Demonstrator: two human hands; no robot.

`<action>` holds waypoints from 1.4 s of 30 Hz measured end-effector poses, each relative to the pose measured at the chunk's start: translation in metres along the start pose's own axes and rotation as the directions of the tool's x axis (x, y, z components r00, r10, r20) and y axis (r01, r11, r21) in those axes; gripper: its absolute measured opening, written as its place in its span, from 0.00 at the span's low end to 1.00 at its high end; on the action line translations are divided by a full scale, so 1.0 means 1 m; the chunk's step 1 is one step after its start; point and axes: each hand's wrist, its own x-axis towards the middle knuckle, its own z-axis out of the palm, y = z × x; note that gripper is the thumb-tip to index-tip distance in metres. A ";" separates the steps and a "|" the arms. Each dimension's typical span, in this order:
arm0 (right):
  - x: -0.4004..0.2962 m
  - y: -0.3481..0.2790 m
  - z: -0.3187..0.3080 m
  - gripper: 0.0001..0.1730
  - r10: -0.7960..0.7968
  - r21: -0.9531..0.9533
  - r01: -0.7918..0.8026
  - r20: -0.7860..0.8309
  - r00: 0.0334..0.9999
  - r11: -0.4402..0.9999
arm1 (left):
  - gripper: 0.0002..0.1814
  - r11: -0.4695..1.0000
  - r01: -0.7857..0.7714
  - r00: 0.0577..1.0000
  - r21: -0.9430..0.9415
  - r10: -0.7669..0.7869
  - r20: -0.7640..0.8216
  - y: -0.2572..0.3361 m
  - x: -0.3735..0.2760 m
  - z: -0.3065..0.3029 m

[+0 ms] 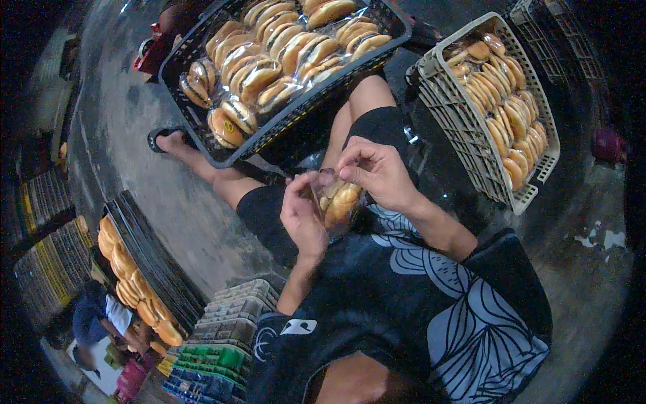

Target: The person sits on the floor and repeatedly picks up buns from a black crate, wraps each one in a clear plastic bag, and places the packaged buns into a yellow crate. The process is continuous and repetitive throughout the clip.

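Observation:
Between my hands, above my lap, is a bread bun in a clear plastic bag (341,204). My left hand (304,217) holds the bag's left side. With thumb and forefinger, my right hand (376,171) pinches the top edge of the bag. Just beyond my hands stands a black plastic crate (282,123) holding rows of bagged, filled buns (252,70), some with a dark filling. Whether the bag's mouth is sealed cannot be told.
Right of my knee, stacked beige crates (449,121) hold more bagged buns (509,111). At the left, unwrapped buns (136,288) lie beside stacked black trays (156,262). Green and blue crates (212,358) stand near my left side. Another person (96,323) is at lower left.

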 end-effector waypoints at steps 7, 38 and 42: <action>0.003 -0.010 -0.007 0.09 -0.037 -0.052 0.046 0.162 0.986 0.998 | 0.07 0.995 0.094 0.994 0.028 -0.096 0.054 0.017 0.012 0.020; 0.001 0.094 -0.113 0.23 0.041 -0.610 -0.341 -0.451 0.892 0.715 | 0.17 0.722 -0.262 0.940 0.640 0.040 0.340 -0.050 -0.004 0.009; 0.018 0.234 -0.221 0.31 0.436 -0.734 -0.671 -0.573 0.695 0.104 | 0.14 0.791 -0.091 0.996 0.606 0.064 0.066 -0.060 0.000 0.016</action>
